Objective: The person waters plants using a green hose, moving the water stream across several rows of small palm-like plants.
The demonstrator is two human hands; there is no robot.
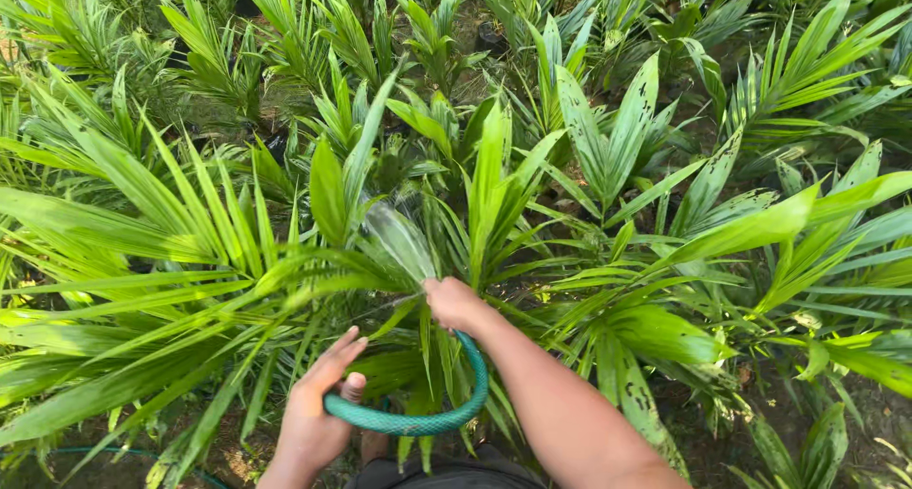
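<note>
While the head camera looked straight down, both hands were on a green garden hose point(418, 421) in the middle of a thick patch of young palm plants point(589, 147). The right hand point(454, 304) was closed around the end of the hose, fingers wrapped tight, with the thumb seemingly pressed over the opening, though I couldn't see the nozzle end itself. A flat fan of water spray point(399, 240) shot up and away from that fist, landing on the fronds just ahead. From the right hand the hose curved down and round in a loose loop, low in the picture, and ran back to the left hand point(318, 408). That one wasn't clenched: the hose sat in the crook between thumb and palm, thumb hooked over it, the other fingers stretched out fairly straight and pointing up toward the leaves.

Long glossy fronds point(142, 290) filled the left side, brightly lit, some crossing over the left wrist. On the right, a few broader leaves had dark ragged holes point(635, 399) and spots in them. Dark pots point(275, 147) peeked out between the plants further back, mostly hidden. Bare brown soil point(883, 423) showed at the lower right, and a second thin bit of green hose point(95, 451) lay on the ground at the lower left.
</note>
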